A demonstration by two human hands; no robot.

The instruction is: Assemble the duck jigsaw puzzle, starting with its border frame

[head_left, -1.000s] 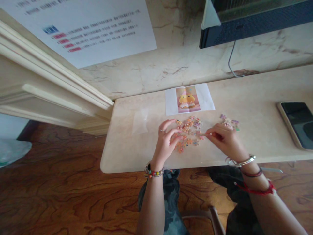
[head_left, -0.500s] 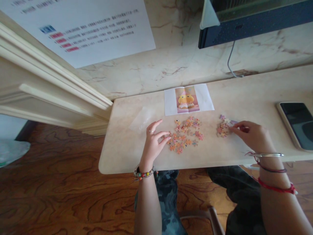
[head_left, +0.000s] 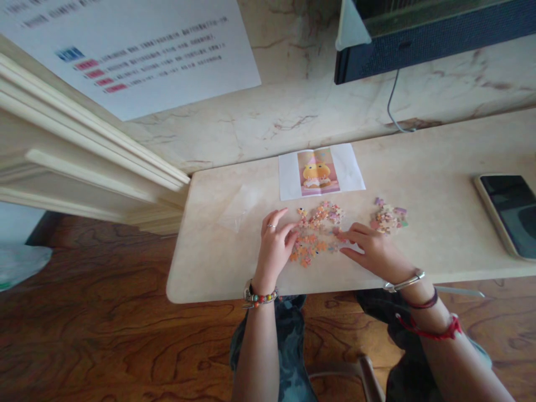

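Loose jigsaw pieces (head_left: 321,245), mostly orange and pink, lie spread on the pale table. At their left edge is my left hand (head_left: 276,237), its thumb and index fingertips close together; whatever lies between them is too small to make out. My right hand (head_left: 371,245) reaches in from the right, thumb held apart from the fingers. Its fingertips touch a pink piece at the pile's right side. Farther right is a smaller heap of jigsaw pieces (head_left: 388,219), some purple and green. Behind the main pile lies a paper sheet (head_left: 352,167) printed with a yellow figure.
A clear plastic bag (head_left: 237,209) rests on the table (head_left: 201,268) to the left. Toward the right edge lies a dark-screened device (head_left: 508,209). A grey cable (head_left: 390,106) runs down the marble wall beneath a dark screen panel (head_left: 439,50).
My right hand has moved left from the smaller heap to the main pile, and its fingers have parted. The left hand has shifted slightly right. The view has tilted a little.
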